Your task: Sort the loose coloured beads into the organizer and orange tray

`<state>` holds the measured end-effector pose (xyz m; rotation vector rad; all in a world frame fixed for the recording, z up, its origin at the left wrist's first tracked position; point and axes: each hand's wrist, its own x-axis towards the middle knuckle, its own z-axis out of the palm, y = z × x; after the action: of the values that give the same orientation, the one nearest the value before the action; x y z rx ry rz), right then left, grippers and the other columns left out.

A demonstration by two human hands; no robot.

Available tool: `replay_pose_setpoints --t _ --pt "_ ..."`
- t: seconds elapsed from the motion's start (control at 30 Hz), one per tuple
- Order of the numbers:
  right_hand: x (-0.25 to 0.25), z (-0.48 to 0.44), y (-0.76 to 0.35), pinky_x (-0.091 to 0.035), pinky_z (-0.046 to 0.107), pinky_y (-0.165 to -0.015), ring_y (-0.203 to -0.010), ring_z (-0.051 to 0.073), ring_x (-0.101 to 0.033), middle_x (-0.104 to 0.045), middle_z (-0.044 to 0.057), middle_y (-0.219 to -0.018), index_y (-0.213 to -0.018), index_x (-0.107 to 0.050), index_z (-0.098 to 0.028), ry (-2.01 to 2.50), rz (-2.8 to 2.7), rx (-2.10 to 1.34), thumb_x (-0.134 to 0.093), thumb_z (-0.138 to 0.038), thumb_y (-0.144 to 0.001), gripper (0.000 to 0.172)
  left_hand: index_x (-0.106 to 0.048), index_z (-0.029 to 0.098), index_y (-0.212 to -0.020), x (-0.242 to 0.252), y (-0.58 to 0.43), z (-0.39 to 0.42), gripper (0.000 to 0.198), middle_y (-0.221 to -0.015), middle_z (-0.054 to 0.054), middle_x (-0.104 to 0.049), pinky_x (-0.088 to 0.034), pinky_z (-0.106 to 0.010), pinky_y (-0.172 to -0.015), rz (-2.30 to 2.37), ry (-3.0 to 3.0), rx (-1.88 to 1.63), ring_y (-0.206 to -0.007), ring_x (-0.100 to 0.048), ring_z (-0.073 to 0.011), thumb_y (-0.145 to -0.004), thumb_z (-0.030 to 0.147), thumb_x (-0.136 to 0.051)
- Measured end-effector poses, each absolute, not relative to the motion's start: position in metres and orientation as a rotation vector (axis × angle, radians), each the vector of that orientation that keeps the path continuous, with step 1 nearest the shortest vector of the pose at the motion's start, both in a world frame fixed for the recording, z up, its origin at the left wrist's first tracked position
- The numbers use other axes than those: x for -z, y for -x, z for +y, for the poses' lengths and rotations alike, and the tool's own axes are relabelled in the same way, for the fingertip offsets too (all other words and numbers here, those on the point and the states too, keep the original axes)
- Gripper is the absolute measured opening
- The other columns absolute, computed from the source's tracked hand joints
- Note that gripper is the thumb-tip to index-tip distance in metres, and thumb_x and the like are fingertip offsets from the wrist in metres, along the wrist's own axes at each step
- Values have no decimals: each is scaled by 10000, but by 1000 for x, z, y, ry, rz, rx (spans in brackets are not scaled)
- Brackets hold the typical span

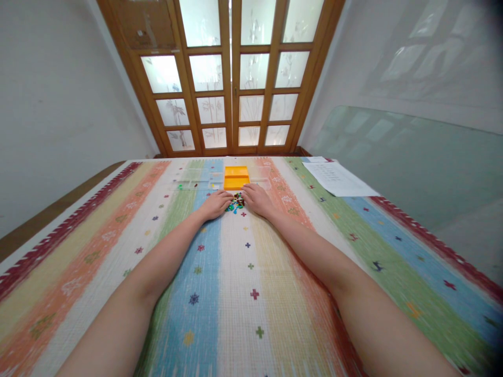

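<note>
A small heap of tiny mixed pieces (236,203), blue, green, dark brown and other colours, lies on the striped tablecloth between my hands. My left hand (217,204) rests at the heap's left side, its bent fingers close together and their tips at the pieces. On the opposite side my right hand (257,199) curls its fingers down toward the heap's edge. Both hands look closed at the fingertips; whatever they pinch is too small to make out. Just beyond the fingers sits an orange two-part tray (237,171), close to the right hand's fingertips.
Clear plastic compartment boxes (192,179) flank the orange tray, the left one holding a few small pieces, one green. White printed sheets (338,179) lie at the table's far right. Behind the table stand wooden glazed doors (231,94); a glass panel (416,173) leans along the right wall.
</note>
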<state>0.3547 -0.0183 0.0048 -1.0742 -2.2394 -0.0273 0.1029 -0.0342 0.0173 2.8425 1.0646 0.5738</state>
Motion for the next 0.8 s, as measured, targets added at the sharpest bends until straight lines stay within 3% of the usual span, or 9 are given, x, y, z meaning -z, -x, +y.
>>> replay_pose_setpoints --t 0.33,0.57,0.8 --pt "-7 -20 -355 -458 481 -1135 -1285 299 -597 -690 148 -1348 -1303 -730 -185 1085 -2242 -4 -506 -353 -1086 354 -715 182 -1331 -10 -95 -30 480 -1365 -109 -700 -414 -455 -1183 1118 -2747 -744 -1286 -594 -246 -1110 356 -326" --pt "-5 -19 -355 -461 480 -1136 -1288 299 -591 -679 148 -1371 -1312 -727 -181 1085 -2231 18 -498 -358 -1087 367 -708 172 -1358 -4 -80 -14 467 -1389 -117 -689 -395 -475 -1204 1426 -2632 -1011 -1317 -568 -266 -1097 344 -360" --pt "-5 -20 -355 -459 468 -1143 -1293 297 -589 -675 151 -1379 -1312 -725 -162 1091 -2243 23 -494 -362 -1089 378 -677 185 -1398 9 -58 7 451 -1457 -117 -653 -361 -508 -1232 1669 -2492 -1033 -1370 -534 -285 -1019 256 -441"
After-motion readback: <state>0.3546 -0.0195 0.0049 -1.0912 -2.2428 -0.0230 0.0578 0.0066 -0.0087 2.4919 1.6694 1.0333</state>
